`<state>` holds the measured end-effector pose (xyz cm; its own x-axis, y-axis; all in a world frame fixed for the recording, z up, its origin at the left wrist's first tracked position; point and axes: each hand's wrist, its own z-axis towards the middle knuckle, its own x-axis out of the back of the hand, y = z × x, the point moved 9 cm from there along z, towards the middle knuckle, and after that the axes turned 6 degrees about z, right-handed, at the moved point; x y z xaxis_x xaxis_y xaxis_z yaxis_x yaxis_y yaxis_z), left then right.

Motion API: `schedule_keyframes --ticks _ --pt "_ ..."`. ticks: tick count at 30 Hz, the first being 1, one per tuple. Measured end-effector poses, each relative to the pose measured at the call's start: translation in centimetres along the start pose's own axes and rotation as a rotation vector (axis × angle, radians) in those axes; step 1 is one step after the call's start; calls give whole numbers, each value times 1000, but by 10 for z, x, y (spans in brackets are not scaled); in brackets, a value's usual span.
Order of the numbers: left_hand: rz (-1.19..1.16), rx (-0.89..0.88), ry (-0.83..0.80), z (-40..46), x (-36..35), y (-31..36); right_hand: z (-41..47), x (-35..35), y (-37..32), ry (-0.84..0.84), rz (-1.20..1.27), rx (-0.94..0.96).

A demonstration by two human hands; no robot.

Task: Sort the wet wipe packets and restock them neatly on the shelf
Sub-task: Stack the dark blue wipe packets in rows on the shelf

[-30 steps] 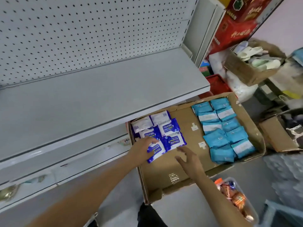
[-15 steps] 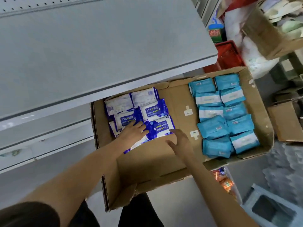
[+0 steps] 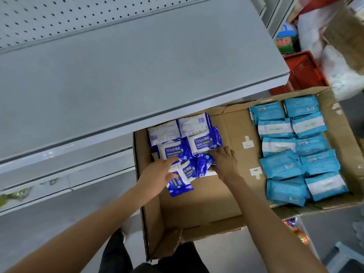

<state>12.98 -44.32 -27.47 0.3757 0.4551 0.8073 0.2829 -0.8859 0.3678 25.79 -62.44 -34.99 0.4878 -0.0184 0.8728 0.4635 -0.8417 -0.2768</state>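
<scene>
The grey metal shelf (image 3: 122, 71) spans the area above and to the left of both hands. Below it, the cardboard box (image 3: 199, 201) surrounds both hands. Light-blue wet wipe packets (image 3: 295, 148) lie in rows well to the right of the right hand. Dark-blue wet wipe packets (image 3: 189, 144) lie just beyond the fingertips. The left hand (image 3: 157, 174) grips one dark-blue packet (image 3: 181, 182), fingers curled over it. The right hand (image 3: 224, 162) pinches an adjacent dark-blue packet (image 3: 204, 164).

Both hands on dark-blue wipe packets in a cardboard box (image 3: 199, 205)
Left hand (image 3: 157, 175) and right hand (image 3: 223, 162) each grip a dark-blue packet (image 3: 180, 183); teal packets (image 3: 295, 146) lie well apart
</scene>
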Motion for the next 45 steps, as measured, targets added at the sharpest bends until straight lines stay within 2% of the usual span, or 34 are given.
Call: schedule_keyframes --ticks 5,9,14,18,22,27,33,36,42,45 --pt "-616 146 93 -23 35 -23 -14 41 -5 69 244 -151" --pt "-940 238 142 -43 71 -41 -41 91 -31 82 801 -274" --pt "-1139 226 184 -83 130 -83 -68 161 -116 159 1122 -189" --pt "-1232 181 214 -135 175 -135 -82 189 -205 107 1256 -152" --pt "-1273 179 250 -198 210 -211 -94 201 -311 85 1295 -114" --pt "-1207 226 336 -274 242 -315 -90 200 -439 125 1220 -62" --pt "-1207 296 424 -346 255 -414 -64 175 -579 25 1095 40" --pt "-1196 296 457 -372 264 -447 -42 159 -637 -39 1004 81" --pt "-1247 408 561 -399 280 -513 9 133 -733 -189 850 187" --pt "-1261 441 604 -402 291 -539 35 124 -768 -217 837 200"
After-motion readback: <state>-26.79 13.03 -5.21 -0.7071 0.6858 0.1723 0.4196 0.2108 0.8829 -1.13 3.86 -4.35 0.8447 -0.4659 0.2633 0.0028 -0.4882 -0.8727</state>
